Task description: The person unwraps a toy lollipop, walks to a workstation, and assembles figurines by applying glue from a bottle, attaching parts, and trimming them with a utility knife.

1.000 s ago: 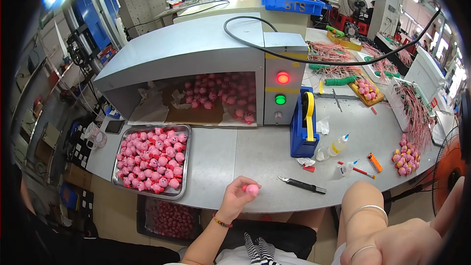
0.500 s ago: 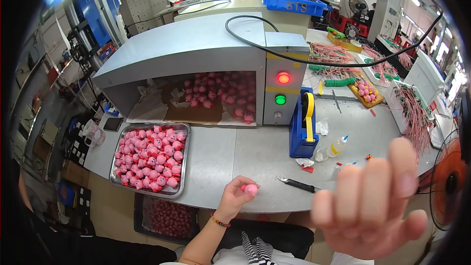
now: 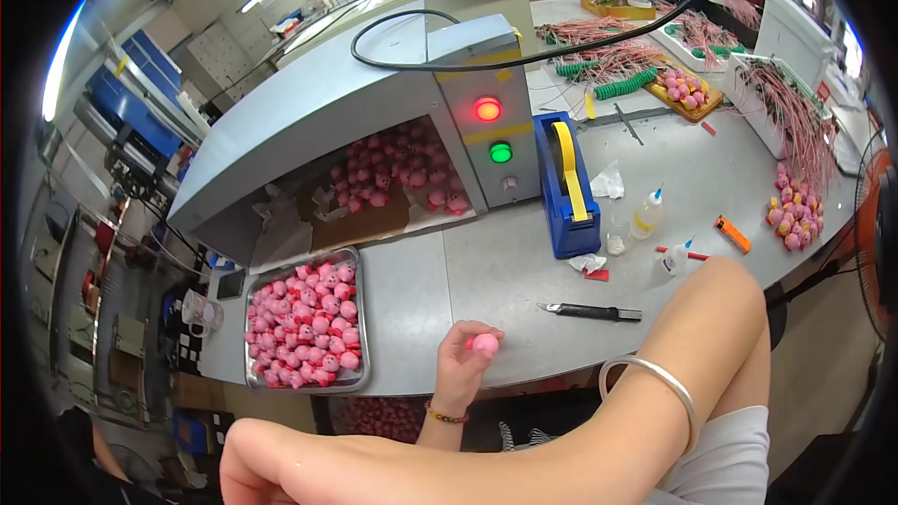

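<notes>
My left hand [image 3: 458, 365], with a beaded bracelet at the wrist, is closed on a small pink ball-shaped figure [image 3: 485, 343] near the front edge of the table. Across the bottom of the view stretches my right arm, a pale bangle on it. At the lower left is my right hand [image 3: 253, 463], cut off by the frame edge, so its fingers cannot be made out. Beyond it sits a metal tray [image 3: 367, 355] heaped with similar pink figures with red parts. A utility knife [image 3: 591, 312] lies to the right of my left hand.
Behind stands a grey machine [image 3: 309, 122] with lit red and green lights and pink figures inside. A blue tape dispenser [image 3: 569, 215], a dropper bottle [image 3: 647, 213] and an orange lighter [image 3: 733, 235] are to the right. A bunch of pink-and-yellow pieces [image 3: 795, 212] lies farther right.
The view has turned and tilted. My right hand swung from raised at the right across to the lower left. My left hand still holds the pink figure.
</notes>
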Demonstrator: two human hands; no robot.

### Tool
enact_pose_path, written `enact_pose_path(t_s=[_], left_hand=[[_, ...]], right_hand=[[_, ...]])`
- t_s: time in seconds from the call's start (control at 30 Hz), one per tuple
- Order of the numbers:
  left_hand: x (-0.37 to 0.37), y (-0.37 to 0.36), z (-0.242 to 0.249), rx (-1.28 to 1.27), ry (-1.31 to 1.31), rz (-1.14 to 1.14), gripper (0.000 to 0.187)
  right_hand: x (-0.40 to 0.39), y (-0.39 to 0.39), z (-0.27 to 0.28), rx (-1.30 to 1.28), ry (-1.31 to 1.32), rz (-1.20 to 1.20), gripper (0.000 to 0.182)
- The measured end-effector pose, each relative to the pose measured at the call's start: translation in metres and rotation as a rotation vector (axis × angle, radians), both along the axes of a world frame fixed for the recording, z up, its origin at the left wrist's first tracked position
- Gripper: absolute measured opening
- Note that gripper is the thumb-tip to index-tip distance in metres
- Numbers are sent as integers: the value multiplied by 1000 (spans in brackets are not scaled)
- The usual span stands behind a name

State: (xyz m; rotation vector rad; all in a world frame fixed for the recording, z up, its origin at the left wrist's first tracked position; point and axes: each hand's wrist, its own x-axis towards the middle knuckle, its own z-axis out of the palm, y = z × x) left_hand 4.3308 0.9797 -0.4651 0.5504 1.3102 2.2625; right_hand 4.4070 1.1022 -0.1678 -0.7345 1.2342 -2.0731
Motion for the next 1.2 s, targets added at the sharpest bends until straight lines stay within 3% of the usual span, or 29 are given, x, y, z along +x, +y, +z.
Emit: enact_pose_path(t_s=[0.1,0.13,0.27,0.57,0.63,0.7,0.73,0.77,0.83,0.9,0.93,1.03,1.1,1.2], left_hand=[[-2,-1,-3,46,16,7,30],[-1,-1,-3,42,13,1,30],[-2,0,0,42,21,-24,29],[-2,1,2,35,17,-16,31],[2,4,9,-33,2,32,36],[-2,0,-3,44,27,2,30],[-1,-5,0,-87,-70,13,31],[-1,-5,2,-80,-72,30,31],[0,-1,6,-52,20,4,31],[-2,-2,3,-23,8,-23,30],[3,-4,14,87,-143,-52,30],[0,-1,8,10,-51,-23,30],[-1,-1,7,16,-27,-31,30],[-1,-3,6,16,-5,-39,30]], right_hand=[[0,-2,-11,37,127,-89,17],[-4,-10,-13,-3,229,-260,16],[-3,1,-15,101,106,-171,14],[4,9,-16,92,279,-220,13],[3,10,-25,0,402,-393,14],[4,18,-31,14,596,-569,19],[5,26,-32,82,788,-702,26],[3,9,-41,-210,613,-795,10],[9,31,-60,-49,357,-520,34],[12,31,-96,50,339,-721,37],[5,35,-118,250,559,-789,32],[-3,49,-180,807,1032,-849,13],[1,53,-225,652,831,-895,12],[10,71,-256,708,796,-875,24]])
